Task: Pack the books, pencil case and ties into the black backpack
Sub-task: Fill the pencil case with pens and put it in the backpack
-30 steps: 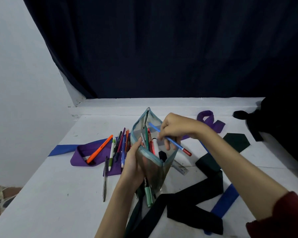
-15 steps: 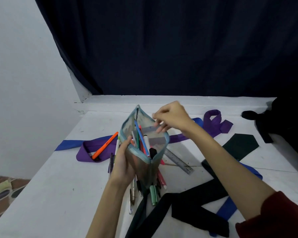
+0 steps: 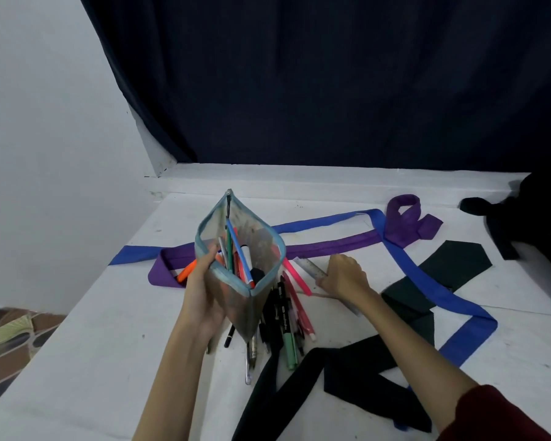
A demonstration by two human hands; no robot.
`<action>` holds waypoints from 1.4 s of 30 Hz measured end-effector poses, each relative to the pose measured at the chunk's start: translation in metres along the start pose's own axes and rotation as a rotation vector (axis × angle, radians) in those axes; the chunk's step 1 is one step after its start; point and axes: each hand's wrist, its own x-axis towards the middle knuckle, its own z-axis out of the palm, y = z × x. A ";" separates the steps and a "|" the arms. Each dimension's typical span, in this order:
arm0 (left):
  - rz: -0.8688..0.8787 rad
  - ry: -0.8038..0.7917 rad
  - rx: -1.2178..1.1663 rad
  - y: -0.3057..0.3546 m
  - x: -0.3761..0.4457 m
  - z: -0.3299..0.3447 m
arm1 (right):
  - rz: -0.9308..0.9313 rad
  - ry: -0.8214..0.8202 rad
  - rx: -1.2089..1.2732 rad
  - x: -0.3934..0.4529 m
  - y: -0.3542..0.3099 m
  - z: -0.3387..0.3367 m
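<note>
My left hand (image 3: 201, 294) grips a clear pencil case (image 3: 255, 246) with a light-blue zip rim, held upright and gaping open, with several pens standing inside. My right hand (image 3: 344, 278) is down on the table, fingers curled round a transparent ruler (image 3: 309, 265). Loose pens (image 3: 283, 319) lie under and beside the case, and an orange marker (image 3: 185, 272) lies to its left. A purple tie (image 3: 331, 246), a blue tie (image 3: 407, 268) and a black tie (image 3: 404, 297) are spread across the white table. The black backpack (image 3: 528, 214) sits at the far right edge, partly out of view.
The white table (image 3: 93, 361) ends at a drop on the left, above a patterned floor (image 3: 10, 342). A dark curtain (image 3: 331, 78) hangs behind a raised white ledge (image 3: 299, 183). No books are in view.
My right hand dropped the blue pencil into the case, left the case's mouth and came down to the table onto the ruler. The left hand kept holding the case.
</note>
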 end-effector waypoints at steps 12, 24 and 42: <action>0.014 -0.005 0.041 -0.003 0.005 0.002 | -0.048 0.160 0.598 -0.009 -0.019 -0.055; 0.015 -0.036 0.113 -0.018 0.006 0.027 | -0.356 -0.098 0.222 -0.027 -0.108 -0.085; 0.101 0.065 0.001 0.016 0.003 -0.019 | -0.152 0.018 0.291 0.013 -0.047 -0.015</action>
